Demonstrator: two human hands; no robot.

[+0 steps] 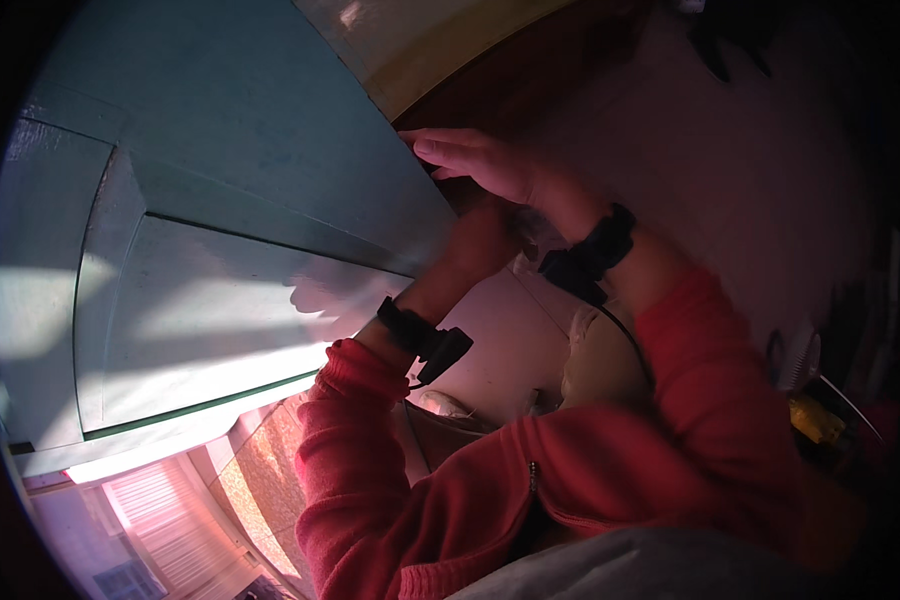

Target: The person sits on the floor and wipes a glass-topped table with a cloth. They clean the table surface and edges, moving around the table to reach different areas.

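A blue-green panelled door (270,135) stands at my left, with light and shadow across its panels. My right hand (472,161) is beside the door's edge, fingers stretched towards it; whether they touch it I cannot tell. Just below, my left hand (487,240) is bent near the same edge, its fingers dark and partly hidden, so its grip is unclear. A small blurred object (526,244) shows beside the left hand. Each wrist wears a black strap with a small device and a cable.
A dark red-brown surface (525,82) lies beyond the door's edge. The floor (480,330) is tiled. At the lower left is a white louvred shutter (172,517). A yellow object (816,421) and a white toothed item (801,356) are at the right.
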